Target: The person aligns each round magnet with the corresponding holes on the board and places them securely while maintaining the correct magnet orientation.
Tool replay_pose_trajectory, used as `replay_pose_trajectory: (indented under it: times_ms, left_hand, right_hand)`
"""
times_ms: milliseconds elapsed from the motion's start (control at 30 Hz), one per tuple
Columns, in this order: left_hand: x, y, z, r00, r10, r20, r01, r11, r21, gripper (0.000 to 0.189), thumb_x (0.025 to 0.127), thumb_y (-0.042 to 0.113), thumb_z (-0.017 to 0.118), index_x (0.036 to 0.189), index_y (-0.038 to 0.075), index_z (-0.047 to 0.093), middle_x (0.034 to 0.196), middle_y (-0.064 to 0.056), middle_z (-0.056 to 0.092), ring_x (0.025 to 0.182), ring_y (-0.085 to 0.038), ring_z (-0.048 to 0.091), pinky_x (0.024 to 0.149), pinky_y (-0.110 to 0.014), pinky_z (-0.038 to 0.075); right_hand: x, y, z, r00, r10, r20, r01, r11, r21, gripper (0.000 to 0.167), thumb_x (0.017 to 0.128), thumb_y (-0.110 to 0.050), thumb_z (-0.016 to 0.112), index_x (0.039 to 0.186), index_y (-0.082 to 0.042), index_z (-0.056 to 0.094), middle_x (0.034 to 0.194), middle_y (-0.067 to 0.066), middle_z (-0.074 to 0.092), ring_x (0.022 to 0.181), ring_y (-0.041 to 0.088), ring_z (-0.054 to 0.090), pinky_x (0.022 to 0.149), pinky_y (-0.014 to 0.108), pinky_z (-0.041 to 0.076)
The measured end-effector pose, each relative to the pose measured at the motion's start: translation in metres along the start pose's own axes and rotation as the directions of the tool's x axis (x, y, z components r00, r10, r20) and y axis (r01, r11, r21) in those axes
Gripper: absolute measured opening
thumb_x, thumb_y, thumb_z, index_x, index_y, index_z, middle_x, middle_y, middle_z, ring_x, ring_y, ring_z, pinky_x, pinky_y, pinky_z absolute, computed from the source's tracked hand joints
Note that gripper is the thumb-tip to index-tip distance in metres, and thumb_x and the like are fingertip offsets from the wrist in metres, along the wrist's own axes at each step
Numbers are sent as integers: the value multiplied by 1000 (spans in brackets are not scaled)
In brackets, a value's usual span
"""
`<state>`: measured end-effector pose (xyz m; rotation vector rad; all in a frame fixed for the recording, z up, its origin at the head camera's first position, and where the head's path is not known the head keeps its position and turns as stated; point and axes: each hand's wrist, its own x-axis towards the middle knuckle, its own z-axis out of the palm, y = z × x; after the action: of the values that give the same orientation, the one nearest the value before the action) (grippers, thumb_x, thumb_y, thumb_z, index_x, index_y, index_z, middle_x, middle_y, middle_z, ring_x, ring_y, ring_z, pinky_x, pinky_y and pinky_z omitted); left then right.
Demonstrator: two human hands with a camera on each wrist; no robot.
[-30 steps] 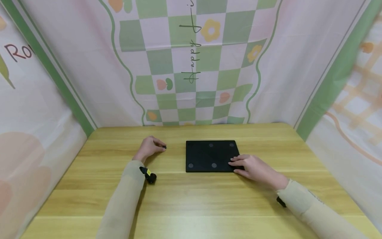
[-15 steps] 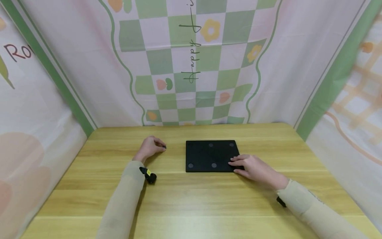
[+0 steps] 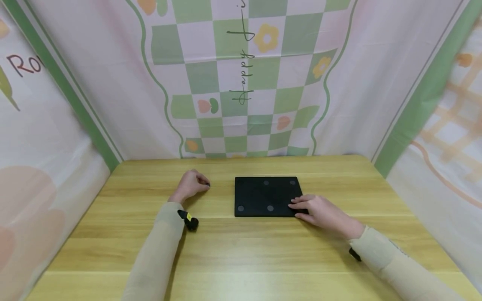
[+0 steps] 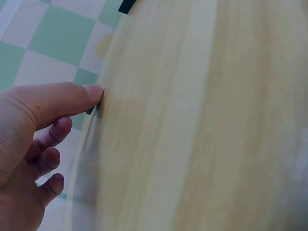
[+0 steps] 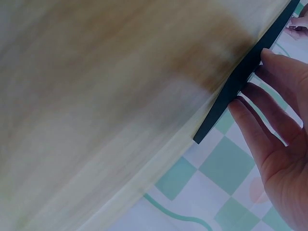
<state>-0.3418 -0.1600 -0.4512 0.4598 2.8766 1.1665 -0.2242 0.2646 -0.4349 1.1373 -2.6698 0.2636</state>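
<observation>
A flat black rectangular board (image 3: 256,194) with several grey round spots lies near the middle of the table. My left hand (image 3: 189,184), left of the board, pinches a small black piece (image 3: 208,184) between thumb and fingers. In the left wrist view only a dark sliver of this piece (image 4: 90,110) shows under the thumb, close over the table; the other fingers curl loosely. My right hand (image 3: 320,211) rests its fingertips on the board's near right corner. The right wrist view shows the thumb and fingertips (image 5: 236,103) spread along the board's upper face (image 5: 240,74).
The wooden table (image 3: 233,255) spreads around both hands. A checked green and white curtain (image 3: 241,125) stands behind its far edge, with more printed cloth at both sides. A small black camera (image 3: 191,222) sits on the left wrist.
My left hand and wrist have shifted very slightly, still pinching the small black piece. The right hand and the board stay where they were.
</observation>
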Motion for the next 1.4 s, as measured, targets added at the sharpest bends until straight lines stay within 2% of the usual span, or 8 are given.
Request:
replay_pose_trajectory:
  times_ms: [500,900,1400]
  left_hand:
    - [3,5,3,1000,11,-21,-13,997,-82,10,76,17,79,85,13,76,88,-6,58,81,-20,51,68,-29,44]
    - [6,15,7,1000,1,-16,-3,997,-77,8,78,17,78,86,14,77,91,-6,57,82,-20,51,69,-31,43]
    - [9,21,15,999,27,-26,-28,998,-57,8,78,20,77,85,17,77,89,-5,56,80,-20,50,69,-31,42]
  right_hand:
    - [-1,0,-2,1000,-9,-11,9,1000,1,29,83,-19,73,110,-9,72,110,12,70,99,24,67,81,38,57]
    - [0,0,-2,1000,3,-3,-3,1000,2,29,83,-19,73,111,-9,72,111,12,69,100,25,67,82,38,57]
    - [0,0,-1,1000,-14,-11,14,1000,-4,29,82,-18,74,110,-9,73,110,12,70,99,24,68,81,38,57]
